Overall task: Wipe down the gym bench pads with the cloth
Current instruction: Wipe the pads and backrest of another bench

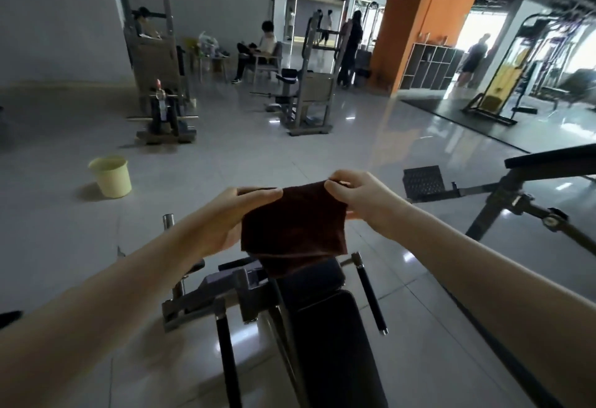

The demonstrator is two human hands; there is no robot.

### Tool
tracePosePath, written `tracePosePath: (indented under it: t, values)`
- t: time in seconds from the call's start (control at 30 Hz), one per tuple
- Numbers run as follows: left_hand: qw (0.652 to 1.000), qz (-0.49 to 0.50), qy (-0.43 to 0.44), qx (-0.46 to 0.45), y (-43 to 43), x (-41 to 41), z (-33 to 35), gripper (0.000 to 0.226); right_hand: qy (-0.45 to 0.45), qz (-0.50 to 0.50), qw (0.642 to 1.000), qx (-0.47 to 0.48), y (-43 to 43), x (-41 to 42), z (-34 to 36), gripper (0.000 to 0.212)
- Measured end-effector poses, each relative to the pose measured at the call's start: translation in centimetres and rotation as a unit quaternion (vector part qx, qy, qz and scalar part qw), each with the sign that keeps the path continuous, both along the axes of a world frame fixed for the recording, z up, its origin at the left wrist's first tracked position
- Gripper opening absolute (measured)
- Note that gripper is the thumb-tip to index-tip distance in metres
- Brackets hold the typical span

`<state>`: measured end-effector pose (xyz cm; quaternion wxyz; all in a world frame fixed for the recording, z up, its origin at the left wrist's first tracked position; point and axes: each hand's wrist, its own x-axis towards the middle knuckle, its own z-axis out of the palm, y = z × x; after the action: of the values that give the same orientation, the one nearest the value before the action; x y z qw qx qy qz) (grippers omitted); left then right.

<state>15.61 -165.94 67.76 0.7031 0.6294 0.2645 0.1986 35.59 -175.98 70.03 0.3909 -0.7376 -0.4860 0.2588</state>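
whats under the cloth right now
The left hand and right hand hold the cloth up above the black bench pad and its grey metal frame. The cloth's hanging edge hides the pad's far end.

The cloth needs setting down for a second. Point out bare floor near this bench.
Widest bare floor lies left, between the yellow bucket and the bench frame. Another open stretch lies ahead, beyond the cloth, before the grey machines. Right is crowded: footplate and dark angled struts.
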Motion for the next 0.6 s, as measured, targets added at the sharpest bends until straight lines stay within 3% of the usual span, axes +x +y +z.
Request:
tracePosePath:
  t: [0.1,0.2,0.33,0.4,0.47,0.6]
  values:
    - [0.984,-0.053,-0.067,-0.155,1.0,0.4,-2.2,0.036,0.109,-0.028,0.994,0.0,2.8,-0.1,-2.1,0.012]
    - [0.971,-0.028,-0.066,-0.23,2.6,1.4,-5.6,0.025,0.163,-0.081,0.983,0.0,6.0,0.3,-5.2,0.005]
    - [0.937,0.056,-0.074,-0.336,4.4,2.5,-12.0,0.023,0.142,-0.097,0.984,-0.055,9.9,1.5,-12.5,0.004]
    - [0.915,0.104,-0.08,-0.381,5.3,2.6,-15.9,0.025,0.125,-0.092,0.984,-0.087,11.8,2.1,-17.1,0.014]
    - [0.895,0.145,-0.082,-0.413,6.0,2.3,-20.1,0.027,0.079,-0.067,0.987,-0.126,13.3,2.6,-21.5,0.025]
    - [0.864,0.23,-0.102,-0.437,6.8,2.1,-28.0,0.03,-0.185,0.034,0.962,-0.197,15.1,4.3,-29.7,0.046]
